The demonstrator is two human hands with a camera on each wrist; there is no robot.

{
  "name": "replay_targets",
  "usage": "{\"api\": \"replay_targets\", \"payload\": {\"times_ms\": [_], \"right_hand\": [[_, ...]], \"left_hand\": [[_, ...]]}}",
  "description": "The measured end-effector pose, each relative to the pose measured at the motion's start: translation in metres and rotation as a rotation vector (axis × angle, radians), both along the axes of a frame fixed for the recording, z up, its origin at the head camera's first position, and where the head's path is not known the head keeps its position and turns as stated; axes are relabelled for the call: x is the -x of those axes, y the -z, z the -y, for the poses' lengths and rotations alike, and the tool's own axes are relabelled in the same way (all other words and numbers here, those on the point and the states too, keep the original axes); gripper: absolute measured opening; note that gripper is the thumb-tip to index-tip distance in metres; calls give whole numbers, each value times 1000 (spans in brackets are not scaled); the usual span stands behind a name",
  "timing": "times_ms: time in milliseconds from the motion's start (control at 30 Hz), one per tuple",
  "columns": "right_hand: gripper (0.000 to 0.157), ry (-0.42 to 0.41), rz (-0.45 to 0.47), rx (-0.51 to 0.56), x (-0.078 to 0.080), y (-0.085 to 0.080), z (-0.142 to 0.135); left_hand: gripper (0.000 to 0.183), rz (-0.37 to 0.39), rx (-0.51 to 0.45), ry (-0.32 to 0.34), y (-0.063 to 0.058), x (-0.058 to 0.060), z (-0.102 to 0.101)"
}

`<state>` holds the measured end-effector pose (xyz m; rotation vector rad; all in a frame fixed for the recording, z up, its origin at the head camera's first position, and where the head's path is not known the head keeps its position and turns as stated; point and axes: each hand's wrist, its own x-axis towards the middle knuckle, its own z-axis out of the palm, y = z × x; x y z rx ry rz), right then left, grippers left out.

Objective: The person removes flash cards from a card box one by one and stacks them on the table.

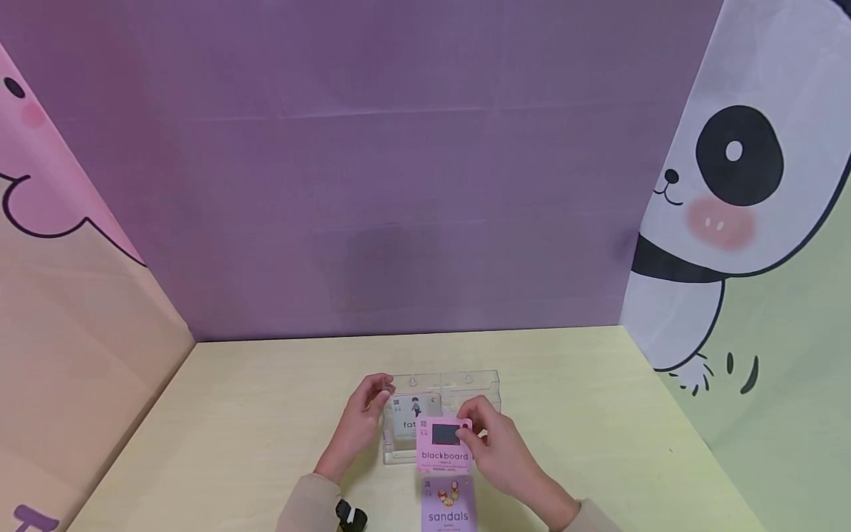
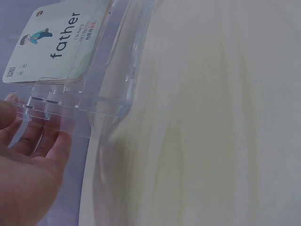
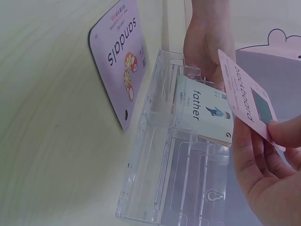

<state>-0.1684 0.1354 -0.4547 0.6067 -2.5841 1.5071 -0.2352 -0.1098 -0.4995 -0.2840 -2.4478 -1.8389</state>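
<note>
A pink "blackboard" flash card [image 1: 444, 457] is pinched between the thumb and fingers of my right hand [image 1: 495, 447], in front of a clear plastic two-section holder [image 1: 470, 380]. My left hand [image 1: 362, 421] grips the holder's left end, with fingers behind the wall in the left wrist view. A pale "father" card [image 3: 202, 108] tops a small stack in the holder's left section; in the head view the pink card covers part of it. The right section [image 3: 188, 174] shows bare plastic. Nearer the front, a purple "sandals" card stack [image 1: 448, 506] lies on the table.
Light wood-toned table [image 1: 253, 391] lies under everything. A black strap-like object [image 1: 351, 516] sits by the left sleeve. A purple backdrop [image 1: 399, 185] rises behind the table, with a printed panda panel [image 1: 738, 244] at right and a pink-and-beige panel [image 1: 73, 295] at left.
</note>
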Motion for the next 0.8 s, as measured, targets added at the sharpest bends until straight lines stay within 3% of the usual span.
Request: {"api": "replay_targets", "payload": {"times_ms": [233, 800], "right_hand": [[19, -3, 1, -12, -2, 2, -2], [20, -64, 38, -27, -6, 4, -5]], "left_hand": [[30, 1, 12, 14, -26, -14, -5], [29, 11, 19, -4, -31, -18, -7]]}}
